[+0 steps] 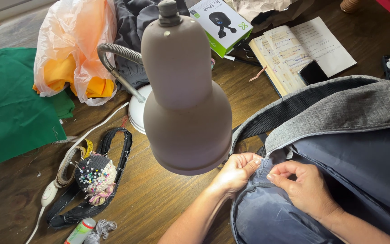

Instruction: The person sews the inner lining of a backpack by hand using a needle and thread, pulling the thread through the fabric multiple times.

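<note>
A grey and dark blue backpack (353, 113) lies at the right of a wooden table, its dark lining turned up. My left hand (238, 171) pinches the lining edge beside the zip. My right hand (303, 185) is closed on the same seam just to the right, fingertips almost touching the left thumb. Whether a needle is in the fingers cannot be told. A grey desk lamp (181, 90) hangs right over the hands.
A pincushion (95, 176) full of pins sits on a black strap (113, 149) at the left, with a measuring tape beside it. Green cloth (10, 113), a plastic bag with orange fabric (75, 49), an open notebook (294, 49), a phone and a remote (389, 68) lie farther back.
</note>
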